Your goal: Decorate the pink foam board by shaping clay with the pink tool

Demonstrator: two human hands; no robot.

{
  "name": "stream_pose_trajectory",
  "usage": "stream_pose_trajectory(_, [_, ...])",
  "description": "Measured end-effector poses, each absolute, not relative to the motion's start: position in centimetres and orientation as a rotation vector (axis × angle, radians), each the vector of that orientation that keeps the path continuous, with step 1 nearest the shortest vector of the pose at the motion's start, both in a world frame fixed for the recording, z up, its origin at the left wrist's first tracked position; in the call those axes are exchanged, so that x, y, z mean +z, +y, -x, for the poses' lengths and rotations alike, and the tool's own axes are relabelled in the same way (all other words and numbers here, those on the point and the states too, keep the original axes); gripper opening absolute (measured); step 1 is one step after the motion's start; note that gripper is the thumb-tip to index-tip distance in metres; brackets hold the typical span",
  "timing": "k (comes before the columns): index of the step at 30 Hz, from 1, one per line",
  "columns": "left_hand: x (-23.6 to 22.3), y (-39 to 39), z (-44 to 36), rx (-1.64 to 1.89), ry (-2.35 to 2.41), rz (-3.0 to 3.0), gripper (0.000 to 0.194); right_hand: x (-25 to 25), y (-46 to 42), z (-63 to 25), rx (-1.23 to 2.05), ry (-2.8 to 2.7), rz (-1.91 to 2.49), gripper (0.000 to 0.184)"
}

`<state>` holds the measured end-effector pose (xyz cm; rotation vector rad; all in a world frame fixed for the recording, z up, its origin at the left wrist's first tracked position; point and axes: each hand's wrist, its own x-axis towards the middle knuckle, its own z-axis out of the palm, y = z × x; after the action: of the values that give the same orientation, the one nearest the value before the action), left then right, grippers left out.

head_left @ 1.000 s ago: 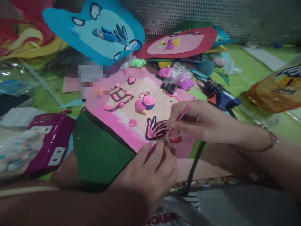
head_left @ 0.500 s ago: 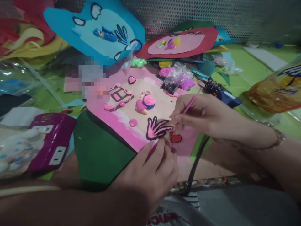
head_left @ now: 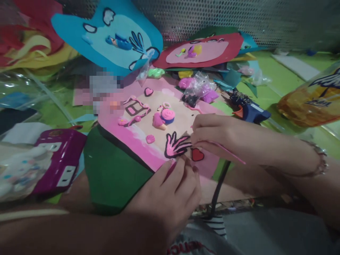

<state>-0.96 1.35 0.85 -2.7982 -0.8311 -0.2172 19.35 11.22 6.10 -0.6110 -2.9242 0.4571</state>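
right hand (head_left: 221, 134): grasping pink stick (head_left: 237, 158) | left hand (head_left: 172, 191): on card (head_left: 209, 163), grip can't tell | risk: pink leaf shape (head_left: 171, 150) could smudge if left hand slides

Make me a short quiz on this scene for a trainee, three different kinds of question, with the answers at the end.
1. Which hand holds the thin pink stick?
2. What colour is the heart just right of the black-outlined pink branching shape in the picture? a) yellow b) red c) blue
3. True or false: in the picture, the purple case lies to the right of the dark green sheet.

Key:
1. The right hand.
2. b) red.
3. False; the purple case lies to the left of the dark green sheet.
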Motion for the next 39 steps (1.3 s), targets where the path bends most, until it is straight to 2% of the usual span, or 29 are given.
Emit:
stream_pose_trajectory(6, [0.4,1.5,1.0,-0.272,-0.823,2.780,0.038,6.3,11.3,-19.2,0.341,-3.058,0.492,0.031])
stream_pose_trajectory(20, [0.1,1.4,1.0,-0.335,-0.828,2.777,0.040,5.7,11.6,-19.2,0.318,-3.106,0.447,0.028])
stream_pose_trajectory(29, [0.4,1.5,1.1,-0.240,-0.830,2.796,0.043,6.1,11.8,-19.6,0.169,-3.078,0.461,0.029])
stream_pose_trajectory(39, [0.6,1.3,1.1,-0.166,-0.827,2.807,0.041,5.8,12.4,-20.0,0.199,-3.178,0.474,0.028])
